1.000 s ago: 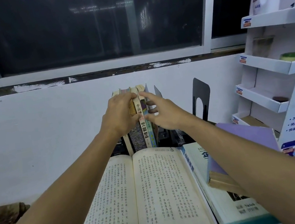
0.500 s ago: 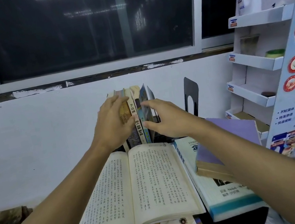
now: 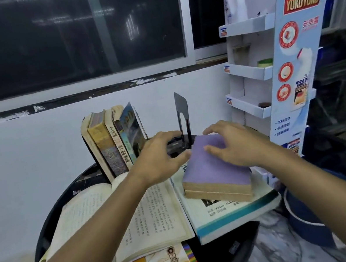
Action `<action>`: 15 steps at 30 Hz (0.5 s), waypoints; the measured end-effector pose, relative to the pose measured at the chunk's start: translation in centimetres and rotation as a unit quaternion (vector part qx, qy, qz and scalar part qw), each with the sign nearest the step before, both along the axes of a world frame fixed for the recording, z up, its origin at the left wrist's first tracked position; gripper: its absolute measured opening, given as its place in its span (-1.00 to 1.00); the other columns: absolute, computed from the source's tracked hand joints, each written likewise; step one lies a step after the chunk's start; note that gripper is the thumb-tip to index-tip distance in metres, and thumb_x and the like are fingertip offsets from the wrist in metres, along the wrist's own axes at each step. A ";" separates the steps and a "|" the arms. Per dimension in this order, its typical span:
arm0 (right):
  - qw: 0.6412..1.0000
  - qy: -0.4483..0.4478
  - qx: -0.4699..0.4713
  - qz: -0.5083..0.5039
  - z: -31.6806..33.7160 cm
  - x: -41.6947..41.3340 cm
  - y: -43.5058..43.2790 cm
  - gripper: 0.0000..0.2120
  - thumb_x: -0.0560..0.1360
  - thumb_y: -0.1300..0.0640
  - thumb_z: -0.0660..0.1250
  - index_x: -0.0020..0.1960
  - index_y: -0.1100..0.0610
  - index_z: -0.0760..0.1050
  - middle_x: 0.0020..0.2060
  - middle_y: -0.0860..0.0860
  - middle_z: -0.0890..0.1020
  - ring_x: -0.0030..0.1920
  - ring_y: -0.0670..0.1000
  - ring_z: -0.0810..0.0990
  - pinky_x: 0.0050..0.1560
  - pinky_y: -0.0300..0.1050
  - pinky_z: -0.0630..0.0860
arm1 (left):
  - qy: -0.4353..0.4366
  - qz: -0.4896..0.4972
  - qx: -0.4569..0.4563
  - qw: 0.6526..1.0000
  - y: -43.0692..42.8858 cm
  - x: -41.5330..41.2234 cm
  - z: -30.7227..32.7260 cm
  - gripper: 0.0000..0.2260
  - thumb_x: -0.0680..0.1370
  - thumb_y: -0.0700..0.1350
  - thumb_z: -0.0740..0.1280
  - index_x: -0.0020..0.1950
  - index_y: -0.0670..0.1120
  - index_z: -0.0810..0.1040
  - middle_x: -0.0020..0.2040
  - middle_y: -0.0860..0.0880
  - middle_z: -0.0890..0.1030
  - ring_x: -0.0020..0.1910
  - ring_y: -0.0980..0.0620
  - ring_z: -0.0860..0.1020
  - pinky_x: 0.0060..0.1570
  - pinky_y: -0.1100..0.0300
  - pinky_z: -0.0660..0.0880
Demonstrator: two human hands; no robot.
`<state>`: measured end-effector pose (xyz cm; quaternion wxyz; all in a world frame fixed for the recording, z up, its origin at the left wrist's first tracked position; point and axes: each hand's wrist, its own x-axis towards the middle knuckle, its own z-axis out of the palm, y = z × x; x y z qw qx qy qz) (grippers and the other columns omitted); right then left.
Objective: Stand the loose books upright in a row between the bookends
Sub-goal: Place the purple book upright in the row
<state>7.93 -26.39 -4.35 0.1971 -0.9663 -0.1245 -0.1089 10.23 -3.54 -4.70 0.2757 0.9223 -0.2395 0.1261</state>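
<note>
Cardboard display stand (image 3: 305, 49), lettered AMMELTZ YOKOYOKO, is being ignored; a thick purple-covered book (image 3: 211, 170) is being handled.
Lying flat on a white-and-teal book (image 3: 235, 214), long axis toward the black metal bookend (image 3: 182, 108), it is being covered by the spread right hand (image 3: 234, 145), ungripped; the relaxed, empty left hand (image 3: 158, 158) is being held at its left edge.

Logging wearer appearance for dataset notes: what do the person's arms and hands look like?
Left hand and right hand are bare: no gloves, rings or watch visible. Both forearms are uncovered down to the frame edge; no sleeves show.
</note>
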 end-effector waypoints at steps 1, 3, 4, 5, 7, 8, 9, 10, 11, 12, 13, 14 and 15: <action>1.000 0.003 0.002 -0.012 -0.3 -0.3 -0.8 -0.58 0.60 -0.08 0.32 0.43 -0.02 0.43 0.37 -0.05 0.48 0.41 -0.01 0.37 0.21 -0.21 0.28 | 0.008 -0.004 0.000 1.000 -0.6 0.1 -0.2 -0.49 0.55 0.16 0.42 0.47 0.09 0.45 0.42 0.09 0.50 0.39 0.11 0.45 0.23 0.33 0.28; 0.999 0.015 0.004 -0.040 -1.2 -0.6 -2.2 -0.55 0.58 -0.12 0.33 0.42 0.00 0.43 0.36 0.00 0.47 0.42 0.02 0.36 0.33 -0.12 0.32 | 0.033 -0.007 0.011 0.999 -1.4 0.4 -0.8 -0.45 0.54 0.19 0.41 0.50 0.09 0.43 0.44 0.11 0.50 0.42 0.11 0.44 0.28 0.33 0.28; 0.998 0.025 0.001 -0.060 -1.6 -0.6 -2.7 -0.51 0.57 -0.17 0.33 0.43 0.00 0.42 0.36 0.02 0.46 0.43 0.05 0.35 0.37 -0.07 0.34 | 0.050 -0.008 0.020 0.999 -1.8 0.6 -1.0 -0.43 0.54 0.21 0.41 0.51 0.09 0.41 0.45 0.11 0.49 0.43 0.10 0.43 0.34 0.29 0.29; 0.996 0.035 -0.004 -0.080 -1.9 -0.7 -3.0 -0.46 0.54 -0.24 0.32 0.43 -0.02 0.41 0.35 0.05 0.45 0.43 0.08 0.36 0.39 -0.01 0.36 | 0.062 -0.010 0.032 0.997 -2.1 0.9 -1.3 -0.40 0.54 0.23 0.40 0.53 0.08 0.40 0.46 0.11 0.49 0.45 0.07 0.43 0.41 0.21 0.31; 0.991 0.065 0.000 -0.116 -2.4 -0.7 -3.6 -0.26 0.41 -0.46 0.23 0.44 -0.06 0.38 0.36 0.07 0.44 0.43 0.14 0.35 0.39 0.13 0.39 | 0.090 -0.015 0.053 0.994 -2.7 1.4 -1.7 -0.36 0.54 0.28 0.36 0.56 0.05 0.36 0.49 0.09 0.46 0.46 0.05 0.43 0.48 0.06 0.31; 0.989 0.072 0.014 -0.126 -2.6 -0.6 -3.8 -0.15 0.33 -0.55 0.16 0.46 -0.07 0.35 0.39 0.08 0.42 0.44 0.15 0.35 0.38 0.17 0.40 | 0.107 -0.015 0.056 0.993 -2.9 1.6 -1.7 -0.35 0.55 0.29 0.34 0.57 0.05 0.35 0.49 0.08 0.46 0.44 0.06 0.44 0.47 0.07 0.33; 0.988 0.081 0.031 -0.128 -2.8 -0.4 -4.0 -0.09 0.29 -0.59 0.13 0.48 -0.07 0.32 0.41 0.07 0.41 0.44 0.15 0.36 0.37 0.16 0.41 | 0.122 -0.015 0.055 0.991 -3.0 1.9 -1.8 -0.35 0.55 0.31 0.33 0.57 0.06 0.34 0.47 0.08 0.47 0.43 0.07 0.46 0.43 0.10 0.36; 0.986 0.098 0.052 -0.126 -2.9 -0.3 -4.1 -0.09 0.32 -0.58 0.15 0.51 -0.07 0.28 0.44 0.06 0.41 0.43 0.14 0.38 0.37 0.12 0.42 | 0.140 -0.015 0.054 0.989 -3.1 2.2 -1.9 -0.35 0.54 0.32 0.31 0.57 0.09 0.33 0.44 0.08 0.50 0.40 0.07 0.48 0.39 0.12 0.38; 0.983 0.119 0.073 -0.121 -2.8 -0.4 -4.1 -0.13 0.40 -0.52 0.20 0.56 -0.08 0.23 0.47 0.03 0.41 0.43 0.12 0.40 0.37 0.07 0.41 | 0.156 -0.019 0.048 0.986 -3.1 2.4 -1.9 -0.35 0.54 0.34 0.31 0.57 0.12 0.33 0.41 0.09 0.53 0.38 0.08 0.50 0.35 0.14 0.41; 0.980 0.137 0.092 -0.113 -2.9 -0.4 -4.1 -0.18 0.47 -0.45 0.24 0.59 -0.09 0.17 0.49 0.00 0.40 0.43 0.10 0.42 0.36 0.01 0.41 | 0.173 -0.025 0.041 0.984 -3.1 2.7 -2.0 -0.35 0.53 0.36 0.30 0.56 0.16 0.33 0.38 0.11 0.55 0.36 0.10 0.51 0.33 0.17 0.43; 0.979 0.144 0.105 -0.102 -2.9 -0.5 -4.1 -0.22 0.51 -0.39 0.25 0.61 -0.09 0.14 0.50 -0.02 0.40 0.43 0.09 0.43 0.33 -0.06 0.40 | 0.188 -0.034 0.028 0.981 -3.1 2.9 -2.0 -0.36 0.52 0.37 0.31 0.55 0.18 0.33 0.36 0.13 0.56 0.33 0.14 0.53 0.29 0.21 0.45; 0.979 0.143 0.114 -0.092 -3.0 -0.4 -4.1 -0.25 0.54 -0.35 0.25 0.62 -0.09 0.13 0.50 -0.03 0.40 0.42 0.07 0.43 0.26 -0.12 0.38 | 0.203 -0.043 0.014 0.978 -3.1 3.0 -2.0 -0.39 0.53 0.35 0.31 0.54 0.20 0.34 0.34 0.16 0.57 0.29 0.18 0.54 0.22 0.30 0.47; 0.979 0.138 0.126 -0.084 -3.1 -0.4 -4.0 -0.28 0.56 -0.32 0.26 0.61 -0.09 0.14 0.49 -0.04 0.41 0.41 0.05 0.44 0.20 -0.17 0.35 | 0.215 -0.054 -0.004 0.975 -3.2 3.0 -2.0 -0.44 0.55 0.30 0.32 0.53 0.20 0.36 0.32 0.18 0.58 0.25 0.23 0.55 0.15 0.38 0.46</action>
